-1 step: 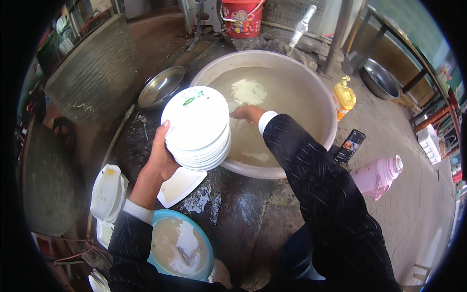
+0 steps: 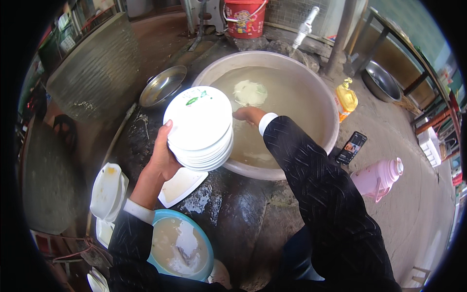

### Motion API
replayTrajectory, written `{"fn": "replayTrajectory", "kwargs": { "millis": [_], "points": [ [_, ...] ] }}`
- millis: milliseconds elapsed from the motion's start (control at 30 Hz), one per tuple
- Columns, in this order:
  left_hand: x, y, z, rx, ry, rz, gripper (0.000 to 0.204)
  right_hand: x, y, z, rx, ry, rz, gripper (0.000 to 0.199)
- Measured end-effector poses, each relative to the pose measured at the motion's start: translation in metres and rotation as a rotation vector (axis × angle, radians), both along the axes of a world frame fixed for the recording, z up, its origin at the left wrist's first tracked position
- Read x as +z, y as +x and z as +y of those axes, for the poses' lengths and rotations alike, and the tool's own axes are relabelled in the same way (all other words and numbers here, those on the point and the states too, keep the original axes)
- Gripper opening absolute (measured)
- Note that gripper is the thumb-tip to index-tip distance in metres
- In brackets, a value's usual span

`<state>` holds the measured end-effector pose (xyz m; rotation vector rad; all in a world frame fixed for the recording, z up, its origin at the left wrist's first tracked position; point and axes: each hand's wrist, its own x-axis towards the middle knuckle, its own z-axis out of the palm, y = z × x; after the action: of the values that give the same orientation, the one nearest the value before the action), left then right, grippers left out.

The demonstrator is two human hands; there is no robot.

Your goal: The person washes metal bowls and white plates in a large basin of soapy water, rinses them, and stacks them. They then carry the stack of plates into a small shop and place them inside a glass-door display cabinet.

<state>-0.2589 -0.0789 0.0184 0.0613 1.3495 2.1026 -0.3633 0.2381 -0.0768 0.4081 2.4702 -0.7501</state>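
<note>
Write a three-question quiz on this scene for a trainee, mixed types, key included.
1. Which hand holds the stack of white plates?
2. True or false: in this view, the smartphone lies between the yellow pump bottle and the pink thermos flask.
3. What colour is the smaller plastic basin, near the bottom of the view?
A. Red
B. Light blue
C. Black

Key
1. The left hand.
2. True.
3. B.
</note>
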Motion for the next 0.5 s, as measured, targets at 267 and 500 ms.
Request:
{"fn": "replayTrajectory", "kwargs": {
  "millis": [267, 500],
  "points": [
    [0.006, 0.001, -0.001, -0.056, -0.079, 0.068, 0.103, -0.154, -0.085, 0.041, -0.245, -0.610, 0.238, 0.043],
    [0.021, 0.011, 0.001, -0.010, -0.199, 0.070, 0.108, -0.115, -0.066, 0.033, -0.416, -1.165, 0.338, 0.042]
  ]
}}
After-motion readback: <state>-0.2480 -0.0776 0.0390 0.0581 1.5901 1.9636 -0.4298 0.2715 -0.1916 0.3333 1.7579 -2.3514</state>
